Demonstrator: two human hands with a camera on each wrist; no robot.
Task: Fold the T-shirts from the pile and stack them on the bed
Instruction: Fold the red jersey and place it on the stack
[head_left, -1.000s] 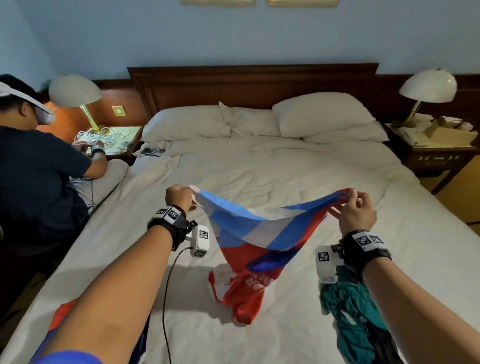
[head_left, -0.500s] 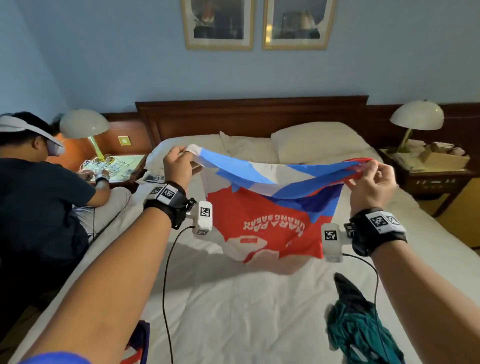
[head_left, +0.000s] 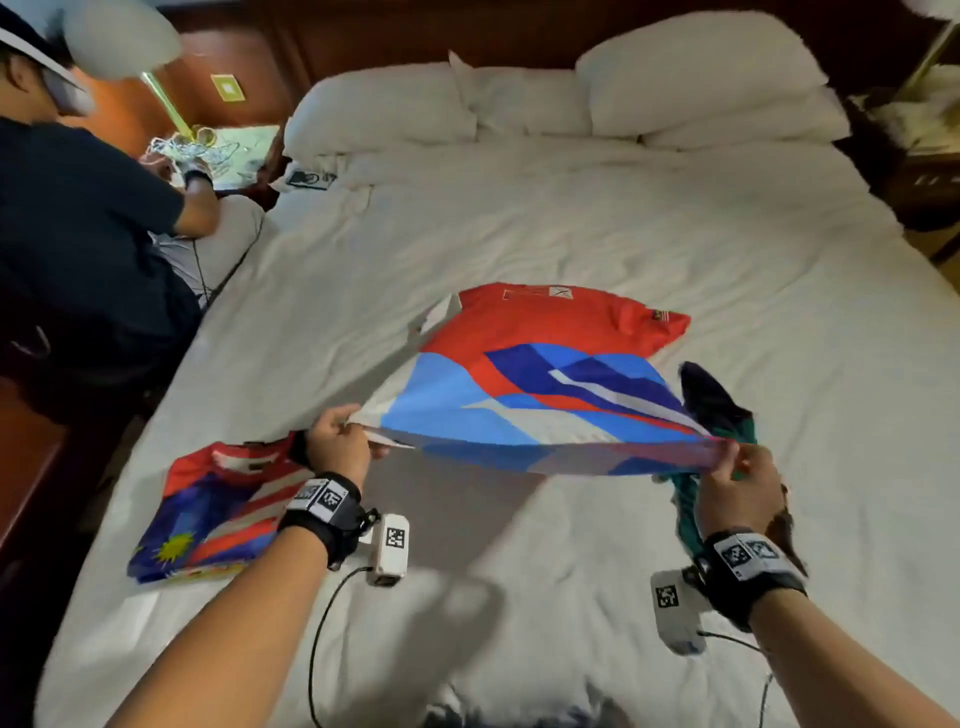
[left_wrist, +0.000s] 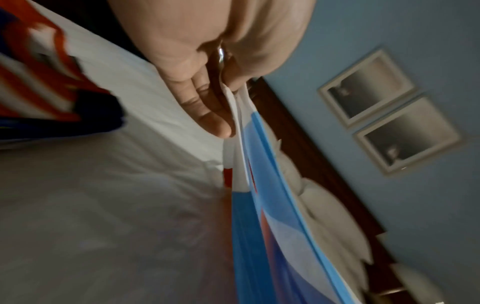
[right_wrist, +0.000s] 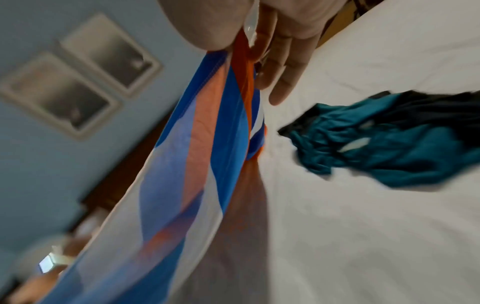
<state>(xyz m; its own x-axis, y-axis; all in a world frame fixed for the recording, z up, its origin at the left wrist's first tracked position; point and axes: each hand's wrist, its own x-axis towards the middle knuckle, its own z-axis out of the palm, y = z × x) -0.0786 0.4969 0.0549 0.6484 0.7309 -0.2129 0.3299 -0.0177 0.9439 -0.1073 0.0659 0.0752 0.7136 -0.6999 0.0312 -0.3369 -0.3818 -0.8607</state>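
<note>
Both bare forearms reach forward from the near edge, each wearing a black wrist strap. The left hand (head_left: 337, 441) and right hand (head_left: 740, 480) are held level and well apart, thumbs pinching against nearly straight fingers (left_wrist: 207, 111).

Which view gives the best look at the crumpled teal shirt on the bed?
The right wrist view: the teal shirt lies unobstructed on the white bed, its wrinkles visible though blurred. In the head view the right hand and the red and blue shirt cover part of it. The left wrist view does not show it.
</note>
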